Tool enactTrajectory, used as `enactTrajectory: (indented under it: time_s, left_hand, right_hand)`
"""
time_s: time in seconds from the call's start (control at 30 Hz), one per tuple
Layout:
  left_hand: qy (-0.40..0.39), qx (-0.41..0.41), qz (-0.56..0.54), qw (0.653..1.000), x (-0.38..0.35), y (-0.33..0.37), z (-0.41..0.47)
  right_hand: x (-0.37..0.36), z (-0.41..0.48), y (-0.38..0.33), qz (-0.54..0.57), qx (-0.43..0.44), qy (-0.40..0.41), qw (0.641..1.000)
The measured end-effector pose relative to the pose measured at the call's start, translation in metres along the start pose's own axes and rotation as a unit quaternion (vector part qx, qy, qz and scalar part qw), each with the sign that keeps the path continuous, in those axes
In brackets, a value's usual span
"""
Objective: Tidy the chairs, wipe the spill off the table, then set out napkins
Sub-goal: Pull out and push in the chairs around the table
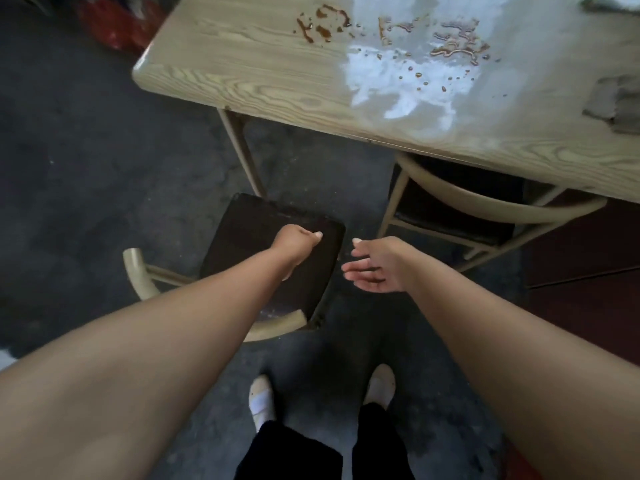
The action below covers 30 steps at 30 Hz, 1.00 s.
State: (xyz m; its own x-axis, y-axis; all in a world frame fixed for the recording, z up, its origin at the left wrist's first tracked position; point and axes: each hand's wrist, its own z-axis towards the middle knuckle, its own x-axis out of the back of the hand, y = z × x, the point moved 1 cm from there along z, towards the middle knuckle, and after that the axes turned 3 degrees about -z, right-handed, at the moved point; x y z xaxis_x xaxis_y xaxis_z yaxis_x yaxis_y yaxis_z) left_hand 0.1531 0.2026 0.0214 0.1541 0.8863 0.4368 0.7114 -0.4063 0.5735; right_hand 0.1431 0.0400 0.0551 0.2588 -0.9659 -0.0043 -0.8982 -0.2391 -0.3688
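Note:
A chair with a dark seat point(249, 233) and curved beige back stands pulled out from the wooden table point(242, 64), close in front of me. My left hand point(298, 242) hovers over the seat with fingers curled in and nothing visible in it. My right hand point(372, 265) is open, palm up, just right of the seat's edge, holding nothing. A second chair point(485, 202) is tucked under the table to the right. Brown spill puddles and droplets point(453, 46) spread across the far part of the tabletop. A grey cloth point(620, 102) lies at the table's right edge.
The floor point(86, 150) is dark concrete. A red object point(114, 26) lies on the floor past the table's left corner. My feet in white shoes point(261, 398) stand just behind the pulled-out chair. A dark red surface point(581, 251) is at the right.

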Motion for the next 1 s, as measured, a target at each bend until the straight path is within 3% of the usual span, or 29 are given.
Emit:
enactTrajectory:
  time_s: [0.33,0.63,0.8,0.87,0.93,1.0]
  left_hand:
    - [0.048,-0.04,0.093,0.994,0.142,-0.113,0.002]
    - [0.191,0.069,0.131,0.97,0.195,-0.191,0.016]
    - [0.277,0.142,0.043,0.949,0.2,-0.197,0.02]
    - [0.249,0.188,-0.064,0.948,0.202,-0.206,0.031]
    - [0.167,0.217,-0.174,0.946,0.201,-0.216,0.04]
    - [0.124,0.222,-0.22,0.942,0.199,-0.22,0.043]
  right_hand:
    - [-0.168,0.012,0.037,0.006,-0.057,-0.045,0.997]
    - [-0.255,0.027,0.067,0.046,-0.141,-0.093,0.985]
    - [-0.269,0.024,0.063,0.028,-0.185,-0.077,0.979]
    - [-0.274,0.023,0.06,0.076,-0.199,-0.07,0.975]
    - [-0.283,0.024,0.059,0.122,-0.221,-0.036,0.967]
    - [-0.296,0.028,0.058,0.213,-0.212,-0.023,0.954]
